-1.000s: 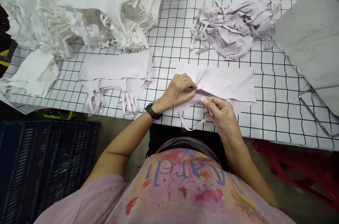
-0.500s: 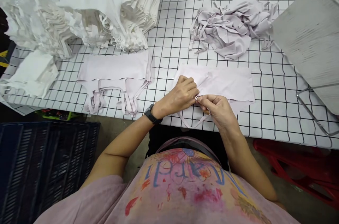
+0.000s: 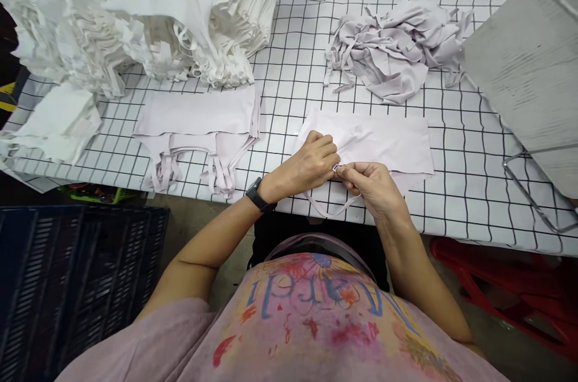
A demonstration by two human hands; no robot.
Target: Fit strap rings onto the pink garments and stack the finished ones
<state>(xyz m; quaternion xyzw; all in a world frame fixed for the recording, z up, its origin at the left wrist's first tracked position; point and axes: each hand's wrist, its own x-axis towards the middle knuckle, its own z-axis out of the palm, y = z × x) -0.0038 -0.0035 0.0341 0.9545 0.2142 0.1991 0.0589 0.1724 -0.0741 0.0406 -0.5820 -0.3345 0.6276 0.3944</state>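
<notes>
- Head view: the flat, pale-lilac fabric garment (image 3: 392,144) lay near the front edge of the white, black-gridded worktop (image 3: 282,108), its long axis roughly parallel to that edge.
- Most of its cloth lay beyond the fingers, toward the worktop's far and right edges.
- The left hand (image 3: 318,159), nearer, pinched its front side.
- The right hand (image 3: 372,186) met it, gripping a small white piece (image 3: 335,169).
</notes>
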